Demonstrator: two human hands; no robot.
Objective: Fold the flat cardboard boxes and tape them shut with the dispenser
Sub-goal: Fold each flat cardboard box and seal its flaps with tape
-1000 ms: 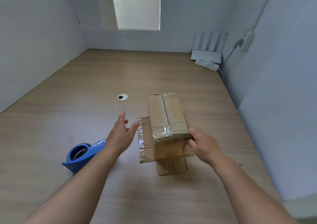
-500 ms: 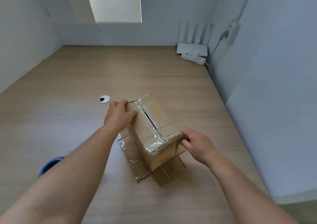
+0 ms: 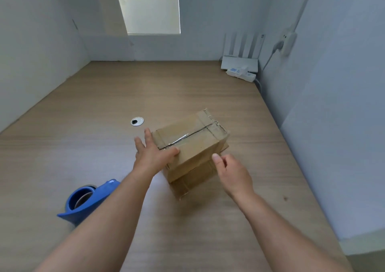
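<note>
Rotated, box (image 3: 193, 144) now runs near-left to far-right; left hand (image 3: 153, 156) spreads fingers (image 3: 139, 145) on it, right hand (image 3: 232, 171) relaxed.

No legible text; blue print on power strip (image 3: 241, 73) too small.

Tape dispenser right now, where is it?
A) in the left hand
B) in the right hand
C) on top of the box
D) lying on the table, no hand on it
D: the blue tape dispenser lies on the table, partly behind the left forearm, while the left hand touches the cardboard box and the right hand holds nothing next to the box.
</note>
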